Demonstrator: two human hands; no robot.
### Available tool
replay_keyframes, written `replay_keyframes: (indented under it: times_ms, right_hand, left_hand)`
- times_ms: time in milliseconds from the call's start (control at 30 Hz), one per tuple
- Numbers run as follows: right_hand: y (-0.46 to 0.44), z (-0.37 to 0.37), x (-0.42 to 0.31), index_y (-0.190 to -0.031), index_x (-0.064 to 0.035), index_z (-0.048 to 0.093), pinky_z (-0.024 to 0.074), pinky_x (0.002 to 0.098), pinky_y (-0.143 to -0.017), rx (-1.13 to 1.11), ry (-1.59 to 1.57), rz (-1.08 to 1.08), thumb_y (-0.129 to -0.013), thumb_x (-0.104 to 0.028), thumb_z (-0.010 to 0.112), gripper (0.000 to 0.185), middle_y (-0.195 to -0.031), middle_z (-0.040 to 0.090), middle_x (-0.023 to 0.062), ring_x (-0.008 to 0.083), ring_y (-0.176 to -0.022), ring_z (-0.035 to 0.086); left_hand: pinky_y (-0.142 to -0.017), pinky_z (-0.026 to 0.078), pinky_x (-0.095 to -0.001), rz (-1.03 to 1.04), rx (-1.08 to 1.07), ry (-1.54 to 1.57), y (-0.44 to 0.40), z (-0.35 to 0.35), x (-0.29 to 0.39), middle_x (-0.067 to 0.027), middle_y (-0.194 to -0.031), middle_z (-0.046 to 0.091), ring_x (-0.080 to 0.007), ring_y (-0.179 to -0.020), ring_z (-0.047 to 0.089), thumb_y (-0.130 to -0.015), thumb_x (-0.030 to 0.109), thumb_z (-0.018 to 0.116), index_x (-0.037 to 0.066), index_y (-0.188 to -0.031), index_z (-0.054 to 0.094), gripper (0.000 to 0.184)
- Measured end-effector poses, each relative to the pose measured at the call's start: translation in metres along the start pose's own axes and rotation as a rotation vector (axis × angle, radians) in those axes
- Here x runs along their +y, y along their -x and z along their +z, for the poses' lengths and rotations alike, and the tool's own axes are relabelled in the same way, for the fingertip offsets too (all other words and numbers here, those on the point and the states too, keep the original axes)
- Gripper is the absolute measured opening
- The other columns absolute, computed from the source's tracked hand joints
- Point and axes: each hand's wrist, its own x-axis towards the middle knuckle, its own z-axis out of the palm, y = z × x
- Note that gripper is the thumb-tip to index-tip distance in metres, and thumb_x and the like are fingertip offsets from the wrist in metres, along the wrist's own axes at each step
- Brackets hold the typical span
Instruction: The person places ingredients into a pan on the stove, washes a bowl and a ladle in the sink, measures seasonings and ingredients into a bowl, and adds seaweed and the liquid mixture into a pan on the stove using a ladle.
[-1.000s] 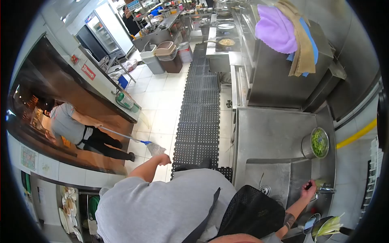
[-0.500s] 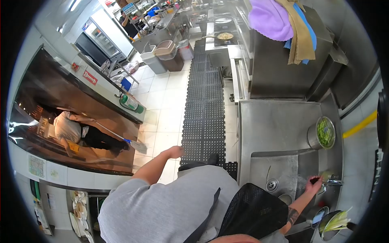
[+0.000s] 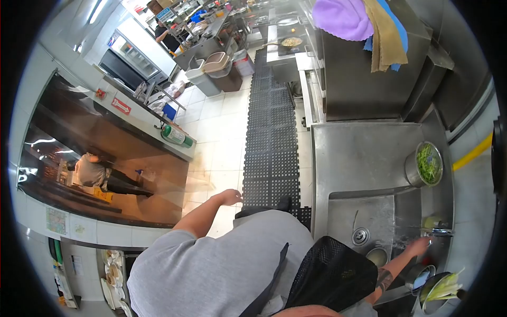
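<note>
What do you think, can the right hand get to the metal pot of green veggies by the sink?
Probably yes, with a stretch. The right hand is by the faucet, the metal pot of green veggies stands open-topped beside the sink, and nothing tall seems to block the way.

Blue-white sign (image 3: 165,15) probably reads "NOTICE"; red wall sign (image 3: 121,106) bears arrow.

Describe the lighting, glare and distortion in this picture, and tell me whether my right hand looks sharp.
Head view: strong fisheye curving, with black corners; bright white light on the floor tiles, warmer and dimmer around the person at left; white glare streaks at far left; your right hand, by the faucet, looks soft, perhaps from motion.
</note>
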Motion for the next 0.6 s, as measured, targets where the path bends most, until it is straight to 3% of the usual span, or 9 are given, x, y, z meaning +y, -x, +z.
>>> replay_keyframes:
  times_ms: [200,233,300,433,500,533,600]
  right_hand:
    - [-0.073,-0.051,0.002,-0.075,-0.0126,0.056,0.0312,0.0284,-0.039,0.002,0.417,0.153,-0.093,-0.022,0.051,0.021,-0.063,0.049,-0.0022,0.0114,-0.047,0.044]
    - [-0.084,-0.054,0.007,-0.075,-0.0126,0.056,0.0312,0.0284,-0.039,0.004,0.421,0.152,-0.093,-0.022,0.051,0.021,-0.063,0.049,-0.0022,0.0114,-0.047,0.044]
    - [-0.108,-0.061,0.008,-0.074,-0.0142,0.053,0.0294,0.0278,-0.037,-0.261,0.383,0.219,-0.09,-0.027,0.053,0.021,-0.06,0.045,-0.0028,0.0103,-0.044,0.039]
    - [-0.076,-0.057,-0.048,-0.071,-0.0169,0.05,0.0283,0.0259,-0.036,-0.21,0.493,0.411,-0.091,-0.027,0.054,0.022,-0.057,0.04,-0.0041,0.0095,-0.042,0.036]
    - [-0.088,-0.066,-0.077,-0.068,-0.0182,0.045,0.0256,0.0244,-0.034,-0.344,0.158,0.717,-0.096,-0.029,0.052,0.032,-0.055,0.037,-0.0047,0.0086,-0.04,0.034]
    - [-0.084,-0.069,-0.083,-0.068,-0.0182,0.045,0.0256,0.0244,-0.034,-0.339,0.161,0.711,-0.096,-0.029,0.052,0.032,-0.055,0.037,-0.0047,0.0086,-0.04,0.034]
    - [-0.069,-0.08,-0.093,-0.065,-0.0192,0.041,0.0234,0.0238,-0.031,-0.342,-0.145,0.456,-0.104,-0.031,0.048,0.041,-0.051,0.035,-0.0047,0.0082,-0.036,0.03]
  left_hand:
    - [-0.103,0.046,-0.0425,-0.06,0.027,0.024,0.013,0.006,-0.005,-0.0202,-0.125,0.067,-0.0375,-0.12,0.06,-0.09,0.042,0.062,0.005,-0.123,0.068,0.05]
    - [-0.103,0.046,-0.0425,-0.061,0.022,0.025,0.013,0.007,-0.005,-0.0202,-0.125,0.067,-0.0375,-0.12,0.06,-0.09,0.042,0.062,0.005,-0.123,0.068,0.05]
    - [-0.104,0.046,-0.0427,-0.084,-0.006,0.046,0.009,0.011,-0.001,-0.0206,-0.126,0.066,-0.0379,-0.12,0.06,-0.09,0.041,0.061,0.005,-0.124,0.068,0.049]
    - [-0.105,0.046,-0.0429,-0.044,-0.02,0.033,0.003,0.013,0.017,-0.0208,-0.127,0.066,-0.0382,-0.121,0.06,-0.091,0.038,0.059,0.005,-0.123,0.068,0.047]
    - [-0.105,0.045,-0.0434,-0.028,-0.065,0.072,-0.009,0.012,0.027,-0.0208,-0.128,0.065,-0.0387,-0.121,0.059,-0.092,0.036,0.056,0.004,-0.124,0.068,0.046]
    - [-0.102,0.047,-0.0449,0.027,-0.034,0.016,-0.017,0.014,0.027,-0.0225,-0.126,0.065,-0.0395,-0.118,0.06,-0.091,0.034,0.055,0.002,-0.117,0.07,0.043]
    - [-0.099,0.048,-0.0456,0.083,-0.061,-0.043,-0.033,0.004,0.032,-0.0236,-0.123,0.066,-0.04,-0.115,0.061,-0.091,0.033,0.055,0.001,-0.113,0.07,0.042]
